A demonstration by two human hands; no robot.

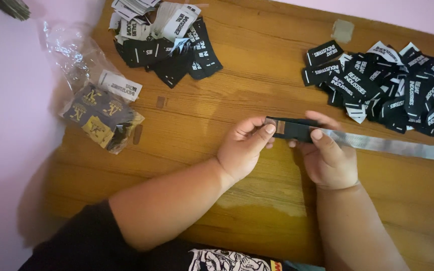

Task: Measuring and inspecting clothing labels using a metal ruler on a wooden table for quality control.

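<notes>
My left hand point(242, 148) and my right hand point(330, 158) together pinch a small black woven label point(292, 129) above the wooden table point(257, 211). The left thumb presses the label's left end, where a lighter patch shows. The right thumb rests on its right end, fingers behind it. A long flat metal ruler point(398, 146) lies on the table and runs from under my right hand to the right edge.
A heap of black labels with white print point(388, 88) lies at the right rear. Another pile of black and white labels point(164, 42) sits at the top centre. A clear plastic bag point(99, 113) with dark and gold labels lies at the left, over a pink surface point(6, 150).
</notes>
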